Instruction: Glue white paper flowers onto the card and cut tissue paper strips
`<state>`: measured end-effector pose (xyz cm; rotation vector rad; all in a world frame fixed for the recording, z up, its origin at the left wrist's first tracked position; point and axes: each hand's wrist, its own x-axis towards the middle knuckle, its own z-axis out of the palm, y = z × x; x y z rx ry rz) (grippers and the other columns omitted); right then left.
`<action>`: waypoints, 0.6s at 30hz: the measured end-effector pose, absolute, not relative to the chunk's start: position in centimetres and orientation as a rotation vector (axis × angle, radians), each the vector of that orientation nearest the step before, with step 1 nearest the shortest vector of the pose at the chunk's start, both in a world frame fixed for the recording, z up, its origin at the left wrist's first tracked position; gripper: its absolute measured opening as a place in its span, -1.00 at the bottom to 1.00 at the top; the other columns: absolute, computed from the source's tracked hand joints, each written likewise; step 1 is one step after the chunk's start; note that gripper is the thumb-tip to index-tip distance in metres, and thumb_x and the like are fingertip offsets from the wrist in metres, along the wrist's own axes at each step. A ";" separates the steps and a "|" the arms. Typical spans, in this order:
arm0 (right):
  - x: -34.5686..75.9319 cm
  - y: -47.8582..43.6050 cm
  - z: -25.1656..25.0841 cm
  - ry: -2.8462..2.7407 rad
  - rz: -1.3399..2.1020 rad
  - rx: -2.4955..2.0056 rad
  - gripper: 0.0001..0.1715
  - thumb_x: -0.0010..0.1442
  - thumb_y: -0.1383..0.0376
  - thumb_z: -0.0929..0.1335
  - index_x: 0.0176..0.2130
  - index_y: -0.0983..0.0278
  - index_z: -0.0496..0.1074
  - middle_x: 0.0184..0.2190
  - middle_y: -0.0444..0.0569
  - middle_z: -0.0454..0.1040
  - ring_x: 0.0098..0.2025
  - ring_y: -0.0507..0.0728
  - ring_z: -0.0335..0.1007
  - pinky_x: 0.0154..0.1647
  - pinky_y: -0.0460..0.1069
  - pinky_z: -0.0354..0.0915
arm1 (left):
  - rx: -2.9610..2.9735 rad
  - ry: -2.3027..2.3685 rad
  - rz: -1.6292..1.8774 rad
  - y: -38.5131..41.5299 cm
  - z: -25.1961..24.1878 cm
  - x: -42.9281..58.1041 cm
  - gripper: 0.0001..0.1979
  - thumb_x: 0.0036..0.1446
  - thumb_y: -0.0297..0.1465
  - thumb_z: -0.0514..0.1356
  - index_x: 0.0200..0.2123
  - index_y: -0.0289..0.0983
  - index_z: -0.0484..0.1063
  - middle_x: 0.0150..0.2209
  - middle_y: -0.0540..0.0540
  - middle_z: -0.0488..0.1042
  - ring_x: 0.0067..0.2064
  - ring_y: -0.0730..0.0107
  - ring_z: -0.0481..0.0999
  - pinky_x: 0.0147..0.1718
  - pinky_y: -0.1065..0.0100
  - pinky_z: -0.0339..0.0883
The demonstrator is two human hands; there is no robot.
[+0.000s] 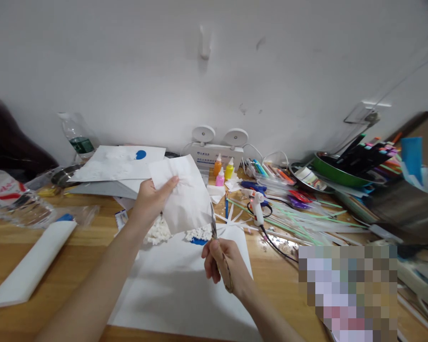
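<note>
My left hand [156, 194] pinches a piece of white paper [185, 204] near its upper left, the thumb lying on top. In my right hand [223, 266] is a pair of scissors [214, 228], its blades pointing up along the paper's right edge; whether they touch it I cannot tell. Below both hands a large white sheet [178, 294] lies on the wooden table. Behind the held paper sit two heaps of crumpled white bits, one on the left [157, 231] and one on the right [199, 232] with blue under it. The paper partly hides them.
A rolled white paper [32, 266] lies at left, near a water bottle [79, 137]. Small paint bottles [219, 171], a glue gun [257, 209] with its cord, thin strips [299, 218] and a green pan of pens [342, 171] crowd the right side.
</note>
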<state>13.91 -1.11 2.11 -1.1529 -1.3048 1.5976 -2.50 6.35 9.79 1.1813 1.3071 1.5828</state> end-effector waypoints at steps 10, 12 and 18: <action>13.8 -1.0 1.8 -1.267 1.623 -1.165 -0.39 -0.04 -0.17 0.19 -0.54 0.34 0.23 -0.84 -0.19 0.24 -0.86 -0.11 0.00 -0.87 -0.22 -0.13 | 1.200 1.290 1.590 6.3 9.8 -2.7 -0.69 -0.18 -0.29 0.25 -0.31 -0.28 0.48 -0.24 -0.11 0.52 -0.18 0.18 0.47 -0.31 0.38 0.37; 13.8 -1.1 1.8 -1.262 1.633 -1.173 -0.41 -0.04 -0.16 0.21 -0.54 0.34 0.23 -0.84 -0.20 0.25 -0.87 -0.11 0.00 -0.88 -0.22 -0.13 | 1.202 1.282 1.592 6.3 9.8 -2.7 -0.70 -0.18 -0.29 0.25 -0.30 -0.27 0.48 -0.25 -0.10 0.52 -0.20 0.18 0.48 -0.31 0.37 0.38; 13.7 -1.1 2.3 -1.247 1.647 -1.202 -0.38 -0.10 -0.19 0.21 -0.56 0.33 0.22 -0.85 -0.20 0.24 -0.87 -0.11 0.02 -0.88 -0.22 -0.11 | 1.187 1.294 1.588 6.3 10.1 -2.7 -0.68 -0.19 -0.27 0.26 -0.31 -0.30 0.48 -0.25 -0.11 0.53 -0.20 0.16 0.47 -0.31 0.35 0.38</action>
